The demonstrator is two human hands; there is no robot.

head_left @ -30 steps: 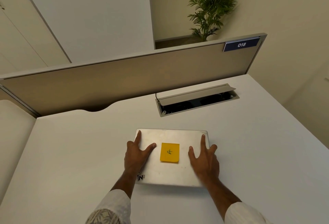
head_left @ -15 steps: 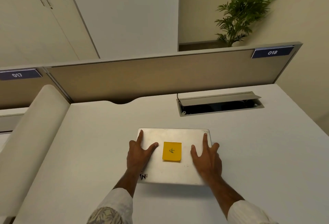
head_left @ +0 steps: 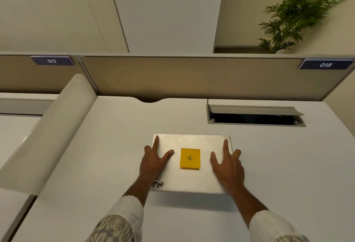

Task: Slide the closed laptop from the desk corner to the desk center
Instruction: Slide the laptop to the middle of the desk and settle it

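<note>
From the head view, your left hand (head_left: pixel 154 162) and right hand (head_left: pixel 227 163) both lie flat and open on the lid of the laptop (head_left: pixel 192 179), fingers spread, gripping nothing. You press down from above, not pinching an edge, which suits a slide: the palms' friction moves the laptop while it stays flat on the worktop (head_left: pixel 96 165). Each hand sits to one side of the yellow note (head_left: pixel 190 158) stuck mid-lid, so the push is even and the laptop should not swing round; the note stays uncovered between your thumbs.

The laptop is closed and lies square to you, on the near side of the cable hatch (head_left: pixel 255 116) and a little to its left, well apart from it. It looks about midway across the worktop, so I judge the slide is at or near its end. The hatch's flap stands open; keep the laptop short of it so the far edge does not catch. Lifting your hands straight up should leave it where it lies.
</note>
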